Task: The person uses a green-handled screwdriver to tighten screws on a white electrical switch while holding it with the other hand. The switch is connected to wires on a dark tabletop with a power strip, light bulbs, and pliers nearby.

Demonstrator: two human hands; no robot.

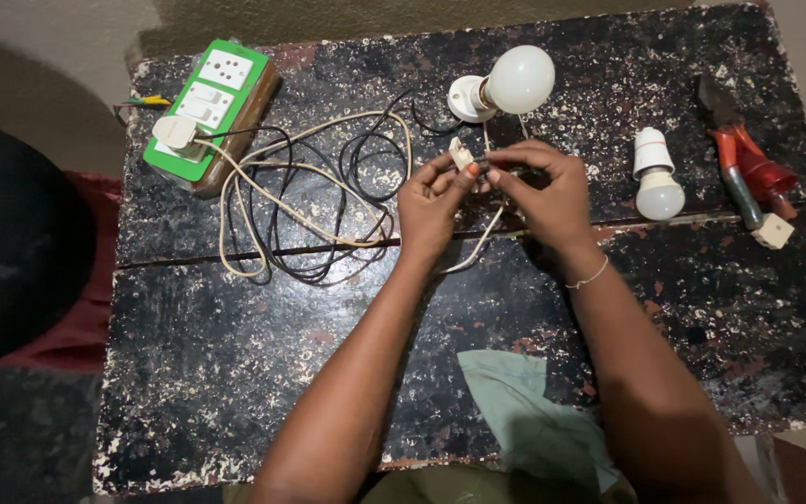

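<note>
Pinching a small white switch piece [460, 152] between thumb and fingertips, the left hand [431, 201] meets the right hand [545, 191] near the middle of a worn black table [235, 373] speckled with chipped paint. The right hand's fingers are closed on a thin dark wire end [489, 170] just beside that piece; exactly how the wire meets the piece cannot be told, since the fingers hide the joint. A thin bracelet [590, 276] circles the right wrist. At twelve o'clock from the hands, very near, a white bulb in its holder [506, 86] lies on its side. Toward nine o'clock, a loose tangle of black and cream cable [314, 201] sprawls over the tabletop, running up to a white plug [174, 131] seated in a green-edged switchboard [212, 107] with white sockets and switches at about ten o'clock. At three o'clock, well apart from the hands, a second bulb holder with a small white bulb [655, 175] lies on the table, and farther out at two o'clock rest red-handled pliers [743, 163] with a small white block [773, 231] touching their handle ends. A pale green cloth [524, 415] lies at six o'clock, between the two forearms at the table's near edge.
</note>
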